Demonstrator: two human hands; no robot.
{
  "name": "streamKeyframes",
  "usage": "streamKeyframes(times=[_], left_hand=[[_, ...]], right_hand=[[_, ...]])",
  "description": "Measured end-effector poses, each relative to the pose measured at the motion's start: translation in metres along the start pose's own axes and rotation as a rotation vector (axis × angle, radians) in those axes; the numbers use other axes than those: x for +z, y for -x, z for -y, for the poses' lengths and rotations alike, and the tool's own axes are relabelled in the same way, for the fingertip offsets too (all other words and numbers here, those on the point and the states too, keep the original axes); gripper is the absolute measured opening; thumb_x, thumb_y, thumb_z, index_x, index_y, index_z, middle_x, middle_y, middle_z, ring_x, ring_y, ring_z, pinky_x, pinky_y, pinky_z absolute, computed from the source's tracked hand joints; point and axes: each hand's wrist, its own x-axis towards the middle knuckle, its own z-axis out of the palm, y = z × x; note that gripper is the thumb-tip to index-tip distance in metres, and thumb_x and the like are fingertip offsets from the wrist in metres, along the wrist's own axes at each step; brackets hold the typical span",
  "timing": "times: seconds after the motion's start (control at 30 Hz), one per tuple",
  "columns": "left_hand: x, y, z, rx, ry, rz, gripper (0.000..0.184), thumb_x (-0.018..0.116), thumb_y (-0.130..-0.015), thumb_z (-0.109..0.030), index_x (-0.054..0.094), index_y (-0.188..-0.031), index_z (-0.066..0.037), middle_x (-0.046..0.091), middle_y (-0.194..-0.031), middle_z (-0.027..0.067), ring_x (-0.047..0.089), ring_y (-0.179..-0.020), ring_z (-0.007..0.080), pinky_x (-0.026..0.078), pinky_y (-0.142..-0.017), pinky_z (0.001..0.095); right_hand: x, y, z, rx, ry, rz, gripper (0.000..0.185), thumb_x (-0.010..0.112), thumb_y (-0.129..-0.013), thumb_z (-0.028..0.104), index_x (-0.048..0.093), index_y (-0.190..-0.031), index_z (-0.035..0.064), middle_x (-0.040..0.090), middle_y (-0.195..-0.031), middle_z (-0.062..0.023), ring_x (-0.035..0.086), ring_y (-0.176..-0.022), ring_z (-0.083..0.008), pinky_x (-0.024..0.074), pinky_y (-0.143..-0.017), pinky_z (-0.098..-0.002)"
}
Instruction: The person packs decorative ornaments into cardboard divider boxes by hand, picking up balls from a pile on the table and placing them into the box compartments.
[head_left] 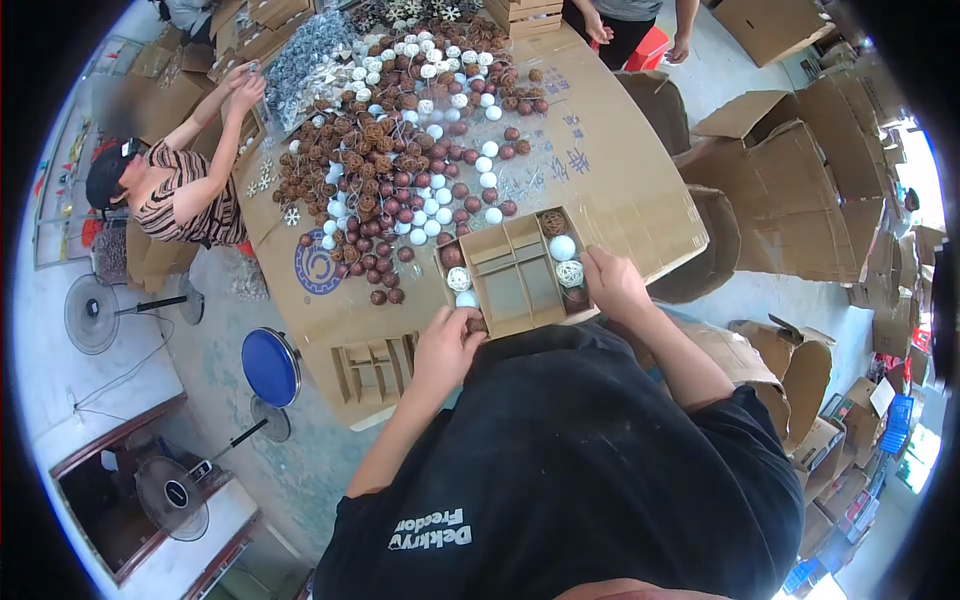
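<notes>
A divided wooden box [519, 325] lies at the table's near edge, against my shirt. Down its left column run a dark red ball, a white woven ball [458, 279] and a pale ball [466, 299]. The right column holds a brown twig ball [551, 223], a pale blue ball [562, 248], a white woven ball [569, 273] and a dark red one. My left hand [445, 348] has its fingers closed on a brown ball [477, 326] at the near left corner. Around the right side wall, my right hand [617, 287] grips the box.
A heap of brown, red and white balls [400, 165] covers the table's middle. Another divided box [374, 370] sits near the left edge. A person in a striped top [185, 190] works at left; another stands at the far side. Open cartons [770, 195] crowd the right.
</notes>
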Motion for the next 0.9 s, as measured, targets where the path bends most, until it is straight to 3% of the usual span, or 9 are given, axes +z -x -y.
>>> streamKeyframes(times=[0.1, 0.17, 0.23, 0.33, 0.5, 0.57, 0.63, 0.73, 0.9], left_hand=[[-0.007, -0.003, -0.011, -0.183, 0.267, 0.041, 0.029, 0.076, -0.087, -0.008, 0.067, -0.114, -0.005, 0.057, -0.09, 0.0052, 0.06, -0.08, 0.0157, 0.049, -0.072, 0.0301], [-0.003, 0.002, 0.002, -0.09, 0.659, -0.202, 0.027, 0.074, -0.089, -0.007, 0.067, -0.115, -0.004, 0.058, -0.09, 0.0023, 0.056, -0.078, 0.0098, 0.048, -0.072, 0.0258], [-0.017, -0.001, 0.013, -0.069, 0.508, -0.256, 0.022, 0.071, -0.092, -0.008, 0.068, -0.113, -0.003, 0.061, -0.091, 0.0015, 0.055, -0.076, 0.0083, 0.046, -0.069, 0.0243], [-0.027, -0.011, 0.033, -0.153, 0.341, -0.278, 0.015, 0.069, -0.095, -0.008, 0.068, -0.11, -0.003, 0.061, -0.09, -0.0004, 0.054, -0.075, 0.0068, 0.045, -0.067, 0.0239], [-0.017, -0.057, 0.104, -0.476, 0.693, -0.435, 0.01, 0.065, -0.101, -0.011, 0.068, -0.107, -0.004, 0.06, -0.085, -0.006, 0.051, -0.072, 0.0042, 0.044, -0.065, 0.0226], [-0.018, -0.084, 0.126, -0.438, 0.655, -0.471, 0.012, 0.067, -0.1, -0.013, 0.068, -0.107, -0.004, 0.061, -0.084, -0.0044, 0.053, -0.073, 0.0061, 0.045, -0.066, 0.0237], [-0.021, -0.108, 0.136, -0.399, 0.612, -0.502, 0.014, 0.069, -0.099, -0.015, 0.068, -0.108, -0.004, 0.062, -0.082, -0.0028, 0.056, -0.073, 0.0079, 0.046, -0.067, 0.0248], [-0.023, -0.145, 0.149, -0.447, -0.02, -0.305, 0.03, 0.077, -0.088, -0.025, 0.067, -0.111, -0.009, 0.068, -0.094, 0.0134, 0.068, -0.091, 0.0308, 0.054, -0.077, 0.0418], [0.008, -0.195, 0.163, -0.474, -0.367, -0.325, 0.033, 0.077, -0.087, -0.027, 0.063, -0.113, -0.012, 0.067, -0.109, 0.0149, 0.068, -0.099, 0.0378, 0.055, -0.081, 0.0493]], right_hand=[[-0.007, -0.013, -0.019, -0.043, -0.034, -0.133, 0.025, 0.055, -0.101, 0.02, 0.061, -0.089, -0.0005, 0.066, -0.087, -0.0284, 0.063, -0.085, -0.0509, 0.0501, -0.072, -0.0552], [-0.014, -0.028, -0.052, 0.04, -0.051, -0.282, 0.025, 0.055, -0.1, 0.02, 0.067, -0.093, -0.0009, 0.066, -0.089, -0.0285, 0.064, -0.085, -0.0502, 0.0515, -0.073, -0.0518], [-0.024, -0.051, -0.089, 0.26, -0.074, -0.29, 0.034, 0.051, -0.105, 0.027, 0.07, -0.101, -0.0017, 0.068, -0.086, -0.0284, 0.066, -0.077, -0.0442, 0.0506, -0.071, -0.0484], [0.0, -0.088, -0.175, 0.23, 0.011, -0.563, 0.042, 0.047, -0.106, 0.031, 0.069, -0.098, -0.003, 0.068, -0.084, -0.0271, 0.064, -0.075, -0.0465, 0.0517, -0.073, -0.0493], [0.072, -0.116, -0.284, 0.532, 0.09, -0.525, 0.047, 0.044, -0.106, 0.033, 0.067, -0.097, -0.0064, 0.069, -0.081, -0.0272, 0.065, -0.073, -0.0449, 0.0537, -0.074, -0.0516], [0.088, -0.122, -0.276, 0.968, -0.878, -0.622, 0.048, 0.046, -0.105, 0.034, 0.067, -0.095, -0.0078, 0.069, -0.076, -0.0255, 0.066, -0.069, -0.0394, 0.055, -0.072, -0.0511], [0.088, -0.112, -0.235, 1.032, -0.782, -0.712, 0.047, 0.051, -0.103, 0.035, 0.067, -0.094, -0.0076, 0.068, -0.074, -0.0216, 0.067, -0.066, -0.033, 0.0542, -0.068, -0.0496], [0.095, -0.127, -0.191, 0.532, -0.193, -0.594, 0.039, 0.062, -0.099, 0.034, 0.068, -0.097, -0.0043, 0.07, -0.081, -0.0199, 0.069, -0.072, -0.0319, 0.0534, -0.069, -0.0463], [0.109, -0.246, -0.096, -0.041, -0.031, -0.185, 0.032, 0.068, -0.093, 0.03, 0.066, -0.116, 0.0077, 0.069, -0.106, -0.0162, 0.069, -0.097, -0.0377, 0.0556, -0.081, -0.0473]])
